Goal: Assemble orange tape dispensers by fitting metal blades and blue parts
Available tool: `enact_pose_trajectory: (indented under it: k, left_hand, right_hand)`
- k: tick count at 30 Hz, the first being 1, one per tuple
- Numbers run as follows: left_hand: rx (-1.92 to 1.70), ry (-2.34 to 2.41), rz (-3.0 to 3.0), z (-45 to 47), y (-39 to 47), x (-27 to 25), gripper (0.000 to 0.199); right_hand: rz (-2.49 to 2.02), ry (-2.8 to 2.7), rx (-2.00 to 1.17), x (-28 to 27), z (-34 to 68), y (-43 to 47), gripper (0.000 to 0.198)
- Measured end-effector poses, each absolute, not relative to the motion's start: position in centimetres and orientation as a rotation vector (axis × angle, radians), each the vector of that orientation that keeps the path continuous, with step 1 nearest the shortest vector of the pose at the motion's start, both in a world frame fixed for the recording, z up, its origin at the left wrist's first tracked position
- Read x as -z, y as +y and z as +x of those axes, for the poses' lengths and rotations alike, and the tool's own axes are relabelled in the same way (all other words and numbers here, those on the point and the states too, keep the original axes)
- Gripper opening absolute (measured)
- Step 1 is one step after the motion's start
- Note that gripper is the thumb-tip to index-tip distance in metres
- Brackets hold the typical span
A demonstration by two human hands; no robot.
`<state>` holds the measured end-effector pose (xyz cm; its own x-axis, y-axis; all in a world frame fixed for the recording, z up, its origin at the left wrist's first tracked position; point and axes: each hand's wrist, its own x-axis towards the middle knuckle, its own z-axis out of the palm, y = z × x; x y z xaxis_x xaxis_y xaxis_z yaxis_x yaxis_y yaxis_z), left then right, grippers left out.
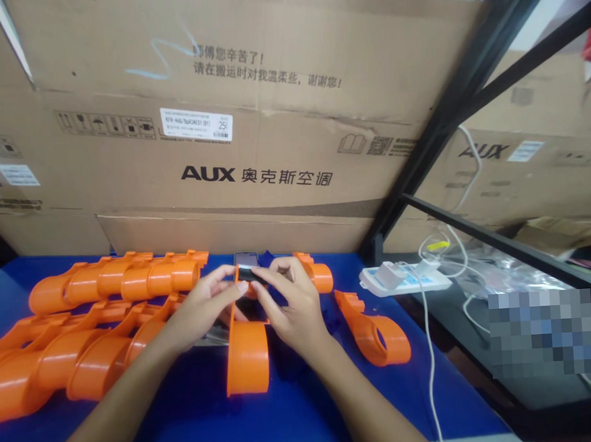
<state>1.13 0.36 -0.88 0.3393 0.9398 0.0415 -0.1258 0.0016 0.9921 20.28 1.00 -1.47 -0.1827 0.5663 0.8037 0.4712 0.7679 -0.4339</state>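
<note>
My left hand (205,310) is closed on the upper end of an orange plastic part (248,360), thumb and fingers pinching it. The part's wide curved band hangs below my fingers, over the blue tabletop (202,420). At the top end of that part, my right hand (295,301) pinches a small black piece (249,274). The piece lies against the orange plastic; whether it is attached I cannot tell. Just behind my fingers is a dark device with a screen (246,258), partly hidden. Some dark items under my hands are too shaded to name.
Two rows of similar orange parts (129,278) lie nested at the left. One orange part (383,339) lies at the right, another (322,277) behind my right hand. A white power strip (404,278) with cables sits near a black frame post (377,243). Large cardboard boxes (270,129) stand behind.
</note>
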Motion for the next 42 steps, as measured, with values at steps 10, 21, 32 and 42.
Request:
enact_pose_trajectory:
  k: [10, 21, 32, 42]
  left_hand:
    - [-1.147, 1.016, 1.128, 0.8, 0.9, 0.9, 0.032]
    - [-1.133, 0.991, 1.268, 1.0, 0.9, -0.4, 0.028]
    - [-1.165, 0.882, 1.342, 4.2, 4.0, -5.6, 0.028]
    - [-1.208, 0.895, 1.228, 3.4, 3.6, -1.9, 0.029]
  right_hand:
    - [-1.102, -1.785, -0.342, 0.1, 23.9, 2.5, 0.024]
    - [-1.753, -2.28, -0.305, 3.0, 28.1, 4.7, 0.013]
    - [-1.853, -2.183, -0.126, 1.3, 28.1, 4.4, 0.011]
    - [-1.183, -1.57, -0.623, 0.8, 24.8, 3.5, 0.009]
